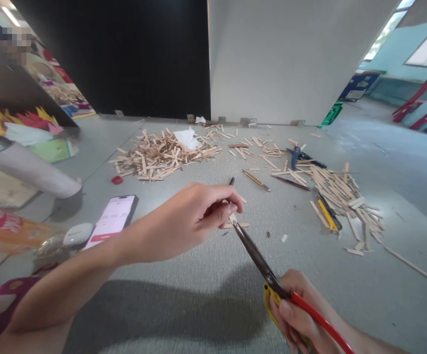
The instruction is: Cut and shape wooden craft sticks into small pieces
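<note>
My left hand [187, 216] is closed, its thumb and fingers pinching a small pale piece of wooden stick [233, 218]. A dark pointed tip [232, 181] shows just beyond my left fingers; whether they hold it I cannot tell. My right hand [299, 305] is closed around the red and yellow handles of a pair of scissors [254, 253]. The dark blades point up and left, their tips at the stick piece. Under my left fingertips a short wooden stick [241, 225] lies on the table, with a small white scrap [284, 238] to the right.
A large heap of wooden sticks [157, 160] lies at back left, another pile [340, 189] at right. Around them are a brass-coloured pen [256, 180], a dark pen [290, 183], a yellow-black cutter [328, 214] and blue-handled pliers [296, 156]. A phone [112, 219] lies left; upright panels [290, 59] stand behind.
</note>
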`<state>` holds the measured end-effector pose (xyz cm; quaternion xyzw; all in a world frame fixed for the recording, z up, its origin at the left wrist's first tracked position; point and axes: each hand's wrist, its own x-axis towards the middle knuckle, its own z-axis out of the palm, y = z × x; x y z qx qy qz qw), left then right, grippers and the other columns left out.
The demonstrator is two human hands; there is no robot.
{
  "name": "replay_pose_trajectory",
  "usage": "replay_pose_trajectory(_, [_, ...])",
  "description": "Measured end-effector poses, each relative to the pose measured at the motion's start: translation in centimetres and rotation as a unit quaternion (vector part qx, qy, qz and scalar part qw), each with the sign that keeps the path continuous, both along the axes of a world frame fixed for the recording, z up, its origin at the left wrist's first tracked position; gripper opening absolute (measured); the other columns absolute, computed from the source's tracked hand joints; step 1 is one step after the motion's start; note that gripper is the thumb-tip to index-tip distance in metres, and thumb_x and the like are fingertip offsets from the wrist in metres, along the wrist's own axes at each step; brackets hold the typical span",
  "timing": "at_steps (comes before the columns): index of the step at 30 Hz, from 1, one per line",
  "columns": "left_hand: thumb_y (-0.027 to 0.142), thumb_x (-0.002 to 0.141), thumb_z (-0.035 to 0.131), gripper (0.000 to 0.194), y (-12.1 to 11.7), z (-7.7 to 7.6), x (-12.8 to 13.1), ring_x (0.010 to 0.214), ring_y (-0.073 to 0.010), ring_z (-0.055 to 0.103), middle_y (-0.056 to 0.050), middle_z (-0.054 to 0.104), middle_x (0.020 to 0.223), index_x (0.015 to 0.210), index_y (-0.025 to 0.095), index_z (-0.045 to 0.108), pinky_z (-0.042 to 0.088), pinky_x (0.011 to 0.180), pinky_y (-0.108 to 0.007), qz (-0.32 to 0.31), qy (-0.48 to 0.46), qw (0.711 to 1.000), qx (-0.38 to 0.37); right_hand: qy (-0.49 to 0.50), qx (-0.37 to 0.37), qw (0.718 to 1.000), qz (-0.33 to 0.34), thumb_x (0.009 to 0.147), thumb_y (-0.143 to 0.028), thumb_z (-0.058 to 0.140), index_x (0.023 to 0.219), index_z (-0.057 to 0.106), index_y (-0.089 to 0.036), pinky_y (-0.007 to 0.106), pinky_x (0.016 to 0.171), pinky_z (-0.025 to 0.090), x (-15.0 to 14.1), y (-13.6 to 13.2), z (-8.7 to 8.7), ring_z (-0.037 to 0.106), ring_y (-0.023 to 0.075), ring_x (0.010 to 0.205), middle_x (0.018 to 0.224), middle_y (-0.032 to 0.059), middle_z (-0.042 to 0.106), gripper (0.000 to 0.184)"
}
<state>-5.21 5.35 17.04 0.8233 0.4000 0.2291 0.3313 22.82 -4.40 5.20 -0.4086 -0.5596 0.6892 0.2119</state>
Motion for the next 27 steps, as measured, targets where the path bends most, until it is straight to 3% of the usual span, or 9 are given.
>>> replay_pose_trajectory(6, [0.021, 0.105, 0.047, 0.023, 0.0, -0.1, 0.0, 0.058, -0.0112, 0.047, 0.005, 0.058, 0.071, 0.105, 0.021, 0.07, 0.037, 0.057, -0.022, 0.004, 0.009, 1.0, 0.003, -0.019, -0.023, 0.999, 0.013, 0.088, -0.097, 0.05, 0.072, 0.046, -0.025, 0.019, 0.039, 0.031, -0.5, 0.4, 0.8, 0.036, 0.0054, 0.039, 0.05, -0.0089, 0.041, 0.075])
replay_pose_trajectory(17, [0.023, 0.107, 0.046, 0.023, -0.4, 0.0, 0.2, 0.063, -0.0126, 0.049, 0.004, 0.061, 0.073, 0.105, 0.021, 0.069, 0.039, 0.062, -0.022, -0.006, 0.017, 1.0, 0.002, -0.034, -0.044, 0.998, 0.03, 0.083, -0.1, 0.053, 0.058, 0.043, -0.025, 0.017, 0.034, 0.024, -1.0, 1.0, 1.1, 0.035, 0.0046, 0.034, 0.042, -0.0084, 0.035, 0.08])
replay_pose_trajectory(23, [0.022, 0.107, 0.046, 0.02, -0.3, 0.0, 0.1, 0.061, -0.0118, 0.045, 0.006, 0.056, 0.071, 0.103, 0.022, 0.066, 0.037, 0.06, -0.023, -0.014, 0.009, 1.0, -0.003, -0.031, -0.019, 0.999, 0.031, 0.083, -0.102, 0.049, 0.054, 0.041, -0.025, 0.018, 0.031, 0.021, -1.7, 1.2, 2.2, 0.032, 0.0043, 0.033, 0.04, -0.007, 0.035, 0.082])
replay_pose_trajectory(27, [0.029, 0.11, 0.048, 0.018, -0.3, -0.2, 0.2, 0.063, -0.0126, 0.05, 0.005, 0.06, 0.075, 0.111, 0.021, 0.064, 0.041, 0.059, -0.023, 0.002, -0.005, 1.0, -0.029, -0.025, 0.0, 1.0, 0.018, 0.087, -0.098, 0.051, 0.053, 0.041, -0.025, 0.018, 0.031, 0.019, -1.5, 1.1, 1.8, 0.031, 0.0043, 0.032, 0.039, -0.0064, 0.035, 0.081])
